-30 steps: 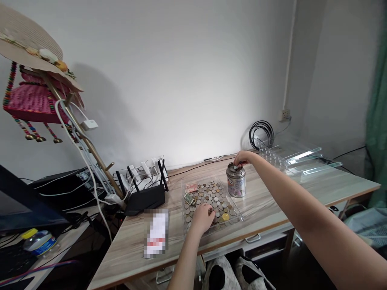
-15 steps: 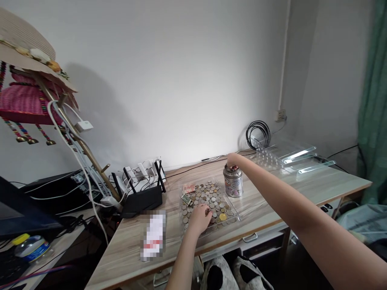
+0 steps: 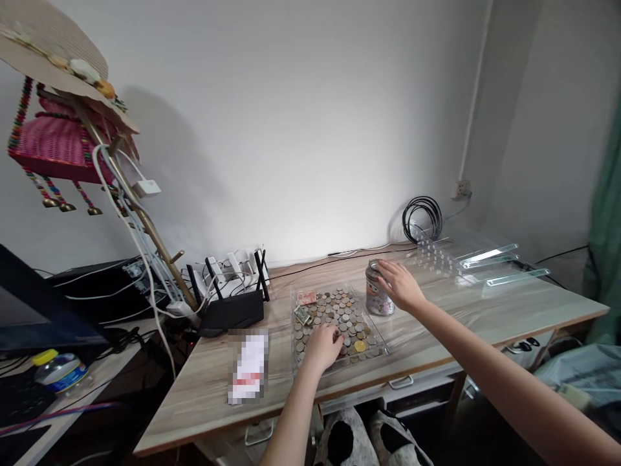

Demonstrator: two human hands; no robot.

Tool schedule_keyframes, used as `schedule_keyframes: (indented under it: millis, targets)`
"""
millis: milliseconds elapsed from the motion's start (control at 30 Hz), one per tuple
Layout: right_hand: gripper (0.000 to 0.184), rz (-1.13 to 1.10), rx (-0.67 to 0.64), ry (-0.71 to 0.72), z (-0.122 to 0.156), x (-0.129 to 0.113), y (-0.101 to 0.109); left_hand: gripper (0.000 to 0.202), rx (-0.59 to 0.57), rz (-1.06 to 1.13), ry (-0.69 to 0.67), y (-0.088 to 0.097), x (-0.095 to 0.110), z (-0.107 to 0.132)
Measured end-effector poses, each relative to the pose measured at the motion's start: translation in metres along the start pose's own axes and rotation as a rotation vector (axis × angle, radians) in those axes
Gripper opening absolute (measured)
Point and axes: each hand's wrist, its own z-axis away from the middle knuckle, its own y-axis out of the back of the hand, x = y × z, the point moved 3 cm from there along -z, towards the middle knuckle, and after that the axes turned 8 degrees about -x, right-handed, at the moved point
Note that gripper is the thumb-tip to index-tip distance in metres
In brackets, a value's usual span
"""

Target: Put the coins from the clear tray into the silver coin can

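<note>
Pictured across one pale wood-grain desk (image 3: 208, 388): one shallow, rectangular clear plastic tray (image 3: 385, 349), partly blocked at the near left; just to the right, one silvery, flower-patterned cylindrical tin (image 3: 376, 299), half covered at the mouth, with contents impossible to make out. Over the tin's rim, one right hand (image 3: 400, 285), outstretched and unclenched. Above the tray, one left hand (image 3: 324, 346), curled, with any grip impossible to tell. Inside: two banknotes, one reddish (image 3: 306, 297), one green and creased (image 3: 303, 315); one large gold-coloured coin (image 3: 359, 346); small silvery and brassy coins (image 3: 347, 310), overlapping, uncountable.
</note>
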Motion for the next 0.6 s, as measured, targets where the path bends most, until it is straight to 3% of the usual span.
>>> schedule_keyframes:
  millis: [200, 433, 600]
  targets:
    - [0.044, -0.107, -0.077, -0.060, -0.004, 0.009, -0.020, 0.028, 0.031, -0.005, -0.028, -0.001, 0.000, 0.001]
    - [0.035, -0.147, 0.052, -0.075, -0.003, 0.021, -0.021, 0.031, 0.013, -0.031, -0.030, 0.000, 0.000, 0.003]
    - [0.031, -0.038, -0.028, -0.103, -0.004, 0.017, -0.020, 0.030, 0.008, -0.012, -0.010, 0.000, -0.001, 0.003]
